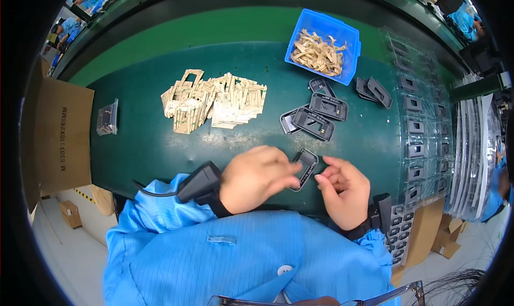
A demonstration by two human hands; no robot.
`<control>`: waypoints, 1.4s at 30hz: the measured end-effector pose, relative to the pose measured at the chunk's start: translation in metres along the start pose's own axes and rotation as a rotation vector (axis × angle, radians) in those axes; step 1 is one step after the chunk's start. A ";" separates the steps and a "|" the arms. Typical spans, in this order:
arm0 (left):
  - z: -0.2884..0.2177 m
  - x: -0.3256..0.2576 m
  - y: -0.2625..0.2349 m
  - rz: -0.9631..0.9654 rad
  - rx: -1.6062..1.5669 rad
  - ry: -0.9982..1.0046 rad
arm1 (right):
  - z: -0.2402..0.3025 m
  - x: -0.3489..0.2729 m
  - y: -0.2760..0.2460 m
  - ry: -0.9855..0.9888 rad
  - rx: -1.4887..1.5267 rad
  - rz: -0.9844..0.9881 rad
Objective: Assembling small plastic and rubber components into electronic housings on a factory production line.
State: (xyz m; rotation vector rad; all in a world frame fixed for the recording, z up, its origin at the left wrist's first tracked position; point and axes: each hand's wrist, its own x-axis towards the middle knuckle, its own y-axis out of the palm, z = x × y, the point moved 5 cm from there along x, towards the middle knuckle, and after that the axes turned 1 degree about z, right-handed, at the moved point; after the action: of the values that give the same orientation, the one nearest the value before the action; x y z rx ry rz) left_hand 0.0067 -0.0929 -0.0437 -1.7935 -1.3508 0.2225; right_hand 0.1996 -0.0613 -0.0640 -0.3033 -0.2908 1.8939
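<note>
And here we are at the green worktop (214, 150), with one dark grey casing (307, 160) lying tilted right between the two hands, close to the near edge! The left hand (251, 180) comes across from its side, fingers loosely spread and overlapping the casing's left edge; from here I can't tell whether they grip it. Over on the other side, the right hand (348, 191) sits just beside the casing, thumb and fingers curled toward one another, and whether anything is pinched there I can't make out.

Beyond the casing, more grey casings (316, 125) overlap in a loose cluster, and a blue bin (350, 49) full of tan paper strips (317, 53) stands behind them. Left of those, a spread of cream cut-out frames (235, 99)! Out to the right, clear plastic trays (426, 121); far left, a small clear packet (107, 118) beside a cardboard box (64, 134).
</note>
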 end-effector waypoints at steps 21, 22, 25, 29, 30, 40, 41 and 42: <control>0.011 0.012 0.004 -0.144 -0.044 -0.441 | -0.007 0.016 0.025 0.174 0.070 -0.009; 0.011 0.015 0.005 -0.152 -0.011 -0.437 | -0.009 0.019 0.026 0.161 0.030 -0.017; 0.003 0.022 0.010 -0.189 0.196 -0.352 | -0.011 0.024 0.026 0.022 -0.107 -0.059; -0.005 0.025 0.016 -0.248 0.317 -0.256 | 0.004 0.024 0.027 -0.083 -0.266 -0.110; -0.007 0.022 0.017 -0.267 0.316 -0.238 | 0.005 0.023 0.027 -0.102 -0.281 -0.123; -0.037 0.065 -0.036 -0.127 0.253 0.053 | 0.056 0.043 0.000 -0.214 0.371 0.135; -0.041 0.078 -0.047 -0.265 0.261 0.121 | 0.068 0.050 -0.009 -0.198 0.395 0.106; -0.038 0.092 -0.055 -0.340 0.097 0.013 | 0.079 0.057 -0.017 -0.181 0.422 0.080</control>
State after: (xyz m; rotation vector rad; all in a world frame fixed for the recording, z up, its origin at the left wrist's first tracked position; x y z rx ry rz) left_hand 0.0271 -0.0317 0.0491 -1.4559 -1.5815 0.0896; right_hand 0.1686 -0.0060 0.0123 0.1429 0.0054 2.0096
